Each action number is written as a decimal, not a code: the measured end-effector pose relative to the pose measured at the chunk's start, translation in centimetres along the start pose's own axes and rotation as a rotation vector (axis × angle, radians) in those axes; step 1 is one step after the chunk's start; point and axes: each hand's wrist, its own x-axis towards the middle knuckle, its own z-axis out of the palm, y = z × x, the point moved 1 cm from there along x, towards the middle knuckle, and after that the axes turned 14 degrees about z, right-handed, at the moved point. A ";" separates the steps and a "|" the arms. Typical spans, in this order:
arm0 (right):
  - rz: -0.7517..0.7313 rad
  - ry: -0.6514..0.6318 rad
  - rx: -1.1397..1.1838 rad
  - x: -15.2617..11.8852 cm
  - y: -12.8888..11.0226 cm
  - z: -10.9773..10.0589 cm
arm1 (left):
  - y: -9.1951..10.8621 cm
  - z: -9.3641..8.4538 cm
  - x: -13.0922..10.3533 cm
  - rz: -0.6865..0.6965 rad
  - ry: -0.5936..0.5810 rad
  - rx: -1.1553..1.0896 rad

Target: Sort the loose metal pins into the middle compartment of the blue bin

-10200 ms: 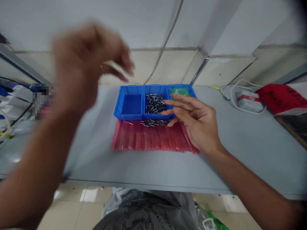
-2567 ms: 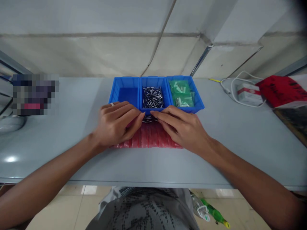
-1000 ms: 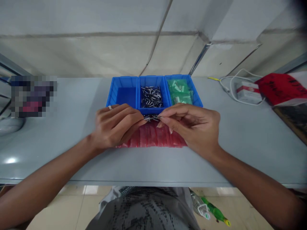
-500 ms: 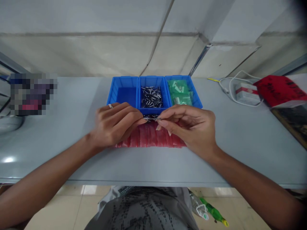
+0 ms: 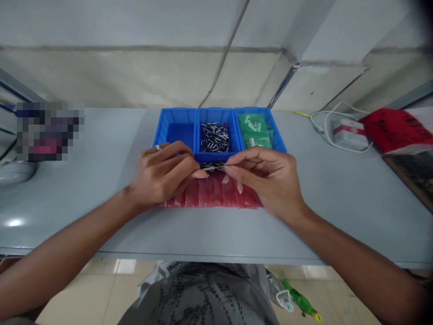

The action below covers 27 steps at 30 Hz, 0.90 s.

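Observation:
My right hand (image 5: 267, 178) pinches one end of a thin metal piece (image 5: 218, 167) between thumb and forefinger. My left hand (image 5: 169, 174), with a ring on one finger, is closed near the other end; whether it grips the piece is hard to tell. Both hands are over a row of red plastic bags (image 5: 209, 192). Just behind stand three blue bins: the left bin (image 5: 165, 122) shows a bare floor, the middle one holds many small metal pins (image 5: 214, 136), and the right one holds green plastic packets (image 5: 253, 126).
On the right of the grey table (image 5: 203, 234) lie a white cable (image 5: 326, 124), a white and red box (image 5: 350, 134) and a red item (image 5: 395, 128). A white rounded object (image 5: 18, 172) is at the far left. Bottles (image 5: 301, 300) lie on the floor.
The left thumb has separated slightly from the fingers and the metal piece tilts more. The right hand has shifted slightly left. The camera view has moved a little.

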 end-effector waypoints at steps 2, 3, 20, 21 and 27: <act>0.040 0.022 0.110 0.6 0.1 -0.3 | 0.0 -0.1 0.1 -0.005 0.007 0.038; 0.053 0.029 0.167 0.9 0.1 -0.5 | 0.0 -0.1 0.2 -0.008 0.001 0.054; -0.457 -0.120 -1.075 0.9 1.9 -0.1 | -0.6 2.3 -1.3 -0.253 -0.202 -0.170; -0.459 -0.122 -1.076 0.9 2.0 -0.1 | -0.6 2.4 -1.5 -0.248 -0.187 -0.189; -0.551 -0.098 -0.962 0.5 1.3 -0.3 | -0.8 2.5 -1.6 -0.224 -0.161 -0.228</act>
